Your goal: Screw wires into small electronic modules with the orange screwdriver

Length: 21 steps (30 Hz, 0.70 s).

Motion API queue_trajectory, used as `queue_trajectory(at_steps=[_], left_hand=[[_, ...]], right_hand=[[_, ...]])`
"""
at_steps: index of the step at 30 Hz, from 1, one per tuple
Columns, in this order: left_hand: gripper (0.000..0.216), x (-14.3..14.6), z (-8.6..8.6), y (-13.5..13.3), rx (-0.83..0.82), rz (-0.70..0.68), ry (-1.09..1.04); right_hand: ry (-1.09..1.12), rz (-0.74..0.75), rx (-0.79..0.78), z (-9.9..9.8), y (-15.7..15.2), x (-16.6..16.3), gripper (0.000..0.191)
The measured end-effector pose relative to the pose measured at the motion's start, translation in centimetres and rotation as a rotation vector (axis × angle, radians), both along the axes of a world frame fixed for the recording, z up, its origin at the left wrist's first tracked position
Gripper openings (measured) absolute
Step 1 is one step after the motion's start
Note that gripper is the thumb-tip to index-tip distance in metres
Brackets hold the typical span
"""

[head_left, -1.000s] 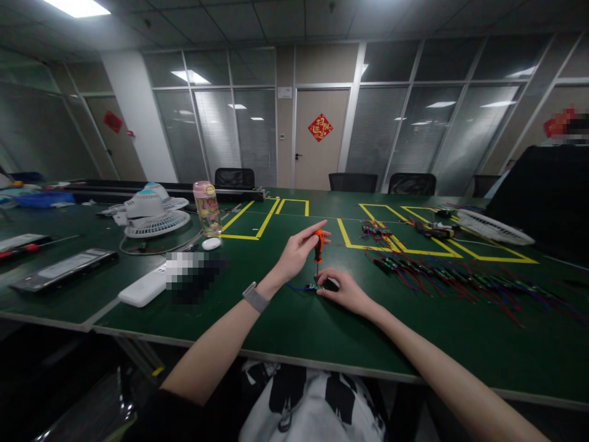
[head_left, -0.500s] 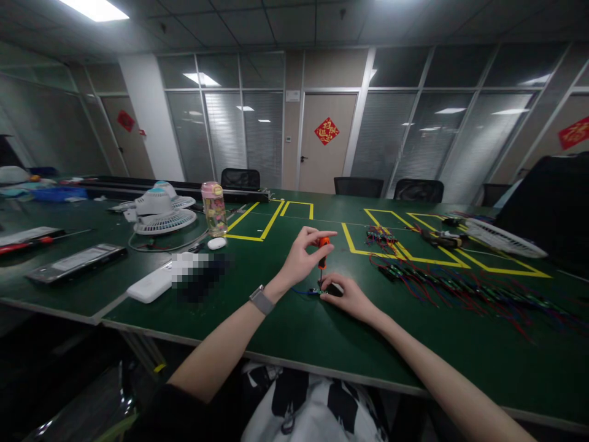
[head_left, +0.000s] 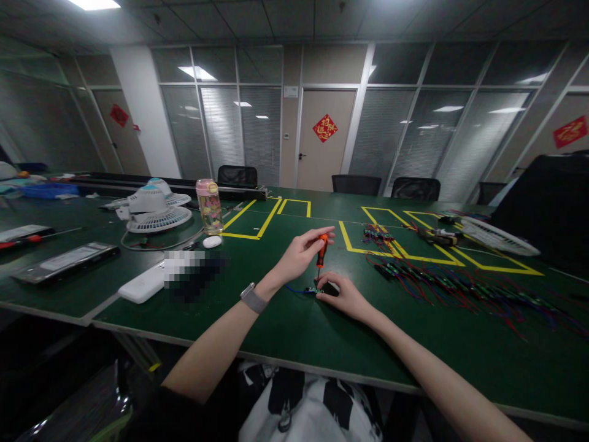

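Observation:
My left hand [head_left: 298, 253] pinches the orange handle of a small screwdriver [head_left: 321, 248] held upright, its tip down on a small circuit board [head_left: 313, 289] with blue wires on the green table [head_left: 285, 319]. My right hand [head_left: 344, 295] lies on the table beside the board, fingers closed on a small black part attached to it. A watch sits on my left wrist.
Many small boards with red and blue wires [head_left: 442, 279] lie to the right. A white fan [head_left: 154, 212], a pink bottle [head_left: 208, 207], a white mouse [head_left: 212, 242] and a white power bank [head_left: 142, 286] stand at left. Yellow tape boxes [head_left: 350, 236] mark the table beyond.
The left fingers have shifted on the screwdriver handle, closing and turning on it. The right hand has stayed on the board. The view moved slightly.

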<state>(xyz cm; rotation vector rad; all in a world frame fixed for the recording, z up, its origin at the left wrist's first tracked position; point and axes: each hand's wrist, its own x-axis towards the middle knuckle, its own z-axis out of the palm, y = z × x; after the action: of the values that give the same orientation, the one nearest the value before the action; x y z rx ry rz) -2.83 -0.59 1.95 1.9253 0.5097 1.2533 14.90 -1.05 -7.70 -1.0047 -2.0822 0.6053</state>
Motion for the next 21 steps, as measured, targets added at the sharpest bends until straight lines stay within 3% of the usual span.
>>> queue_trajectory(at_steps=[6,10,12,17,19,21], left_hand=[[0.028,0.04,-0.07,-0.04,0.092,0.167,-0.018],[0.036,0.06,0.00,-0.17,0.001,0.006,0.011],[0.037,0.12,-0.10,-0.25,-0.010,-0.010,0.005],[0.027,0.10,-0.41,-0.22,0.172,0.292,0.007],[0.030,-0.02,-0.48,-0.04,0.142,0.240,0.003],[0.036,-0.12,-0.64,0.24,0.046,0.096,-0.021]], right_hand=[[0.002,0.016,0.004,0.13,-0.12,0.01,0.009],[0.000,0.018,0.011,0.25,-0.23,-0.02,0.008],[0.003,0.021,0.014,0.30,-0.28,-0.03,0.008],[-0.002,0.019,0.015,0.22,-0.25,0.02,0.008],[-0.005,0.019,0.016,0.17,-0.21,0.04,0.008],[-0.010,0.016,0.016,0.14,-0.17,0.05,0.008]])
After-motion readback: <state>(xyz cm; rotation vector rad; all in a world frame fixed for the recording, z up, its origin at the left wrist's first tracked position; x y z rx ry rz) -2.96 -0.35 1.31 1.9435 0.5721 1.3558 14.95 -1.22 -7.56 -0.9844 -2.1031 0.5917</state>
